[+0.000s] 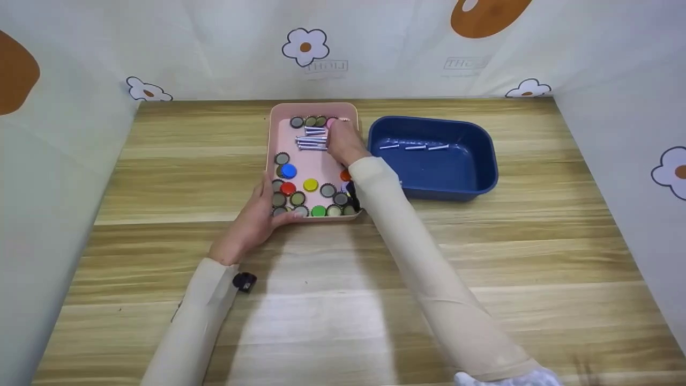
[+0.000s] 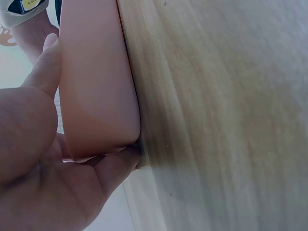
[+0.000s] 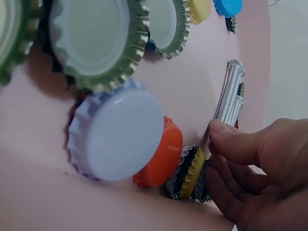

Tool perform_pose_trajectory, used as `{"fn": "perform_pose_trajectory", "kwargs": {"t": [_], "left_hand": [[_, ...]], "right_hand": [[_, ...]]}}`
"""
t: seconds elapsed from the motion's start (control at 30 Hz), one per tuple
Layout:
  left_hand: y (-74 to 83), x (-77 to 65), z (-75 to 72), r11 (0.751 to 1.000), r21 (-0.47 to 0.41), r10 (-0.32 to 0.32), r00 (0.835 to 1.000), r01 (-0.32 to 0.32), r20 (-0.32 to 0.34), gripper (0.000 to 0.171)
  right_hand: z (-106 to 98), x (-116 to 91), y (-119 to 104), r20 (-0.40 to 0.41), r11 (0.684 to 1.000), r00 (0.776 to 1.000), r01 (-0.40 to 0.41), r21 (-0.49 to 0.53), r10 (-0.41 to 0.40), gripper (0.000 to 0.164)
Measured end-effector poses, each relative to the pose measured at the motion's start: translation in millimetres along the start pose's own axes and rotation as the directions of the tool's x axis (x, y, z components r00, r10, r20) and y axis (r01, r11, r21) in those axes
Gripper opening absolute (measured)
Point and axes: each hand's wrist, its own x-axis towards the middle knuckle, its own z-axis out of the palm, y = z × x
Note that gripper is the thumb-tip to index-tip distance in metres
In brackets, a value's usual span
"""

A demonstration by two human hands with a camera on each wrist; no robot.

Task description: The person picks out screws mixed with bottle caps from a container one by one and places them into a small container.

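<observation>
A pink tray (image 1: pixel 316 167) holds several bottle caps and a group of silver screws (image 1: pixel 312 140). My left hand (image 1: pixel 251 217) grips the tray's near left corner, thumb along the near side and fingers along the left side. Inside the tray, at its right side, my right hand (image 1: pixel 344 140) pinches at the ends of the screws. The right wrist view has the thumb (image 3: pixel 231 137) against the screws (image 3: pixel 230 94), with the other fingers curled beneath; how many screws it holds is hidden. White (image 3: pixel 125 134) and orange (image 3: pixel 166 156) caps lie beside that hand.
A dark blue bin (image 1: pixel 439 174) stands right of the tray, with several screws (image 1: pixel 415 147) on its floor. Both sit on a wood-grain table (image 1: pixel 525 257). Pale, flower-printed sheets (image 1: pixel 214 48) enclose the back and sides.
</observation>
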Motion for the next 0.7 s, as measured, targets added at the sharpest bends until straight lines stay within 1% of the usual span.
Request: {"fn": "perform_pose_trajectory", "kwargs": {"t": [0.1, 0.2, 0.37, 0.43, 0.7], "left_hand": [[-0.8, 0.9, 0.6, 0.999, 0.026, 0.02, 1.0, -0.02, -0.006, 0.12], [-1.0, 0.8, 0.5, 1.0, 0.003, 0.013, 1.0, -0.013, -0.001, 0.121], [0.0, 0.2, -0.7, 1.0, -0.031, 0.004, 1.0, -0.004, 0.01, 0.122], [0.5, 0.2, -0.8, 0.999, -0.04, 0.005, 1.0, -0.004, 0.012, 0.122], [0.4, -0.4, -0.6, 0.999, -0.039, -0.019, 1.0, 0.019, 0.014, 0.119]], "right_hand": [[-0.2, 0.0, 1.5, 0.004, 1.0, 1.0, 0.021, 0.0, -0.021, 0.021], [-0.5, -0.9, 1.5, 0.009, 0.999, 1.0, 0.028, 0.022, -0.028, 0.02], [-1.2, -2.6, 0.4, -0.004, 0.999, 1.0, 0.027, 0.024, -0.027, 0.016], [-1.5, -3.0, -0.1, -0.003, 1.0, 1.0, 0.023, 0.021, -0.023, 0.017], [-7.2, -4.4, -1.6, 0.045, 0.996, 0.999, 0.012, 0.089, -0.016, 0.022]]}}
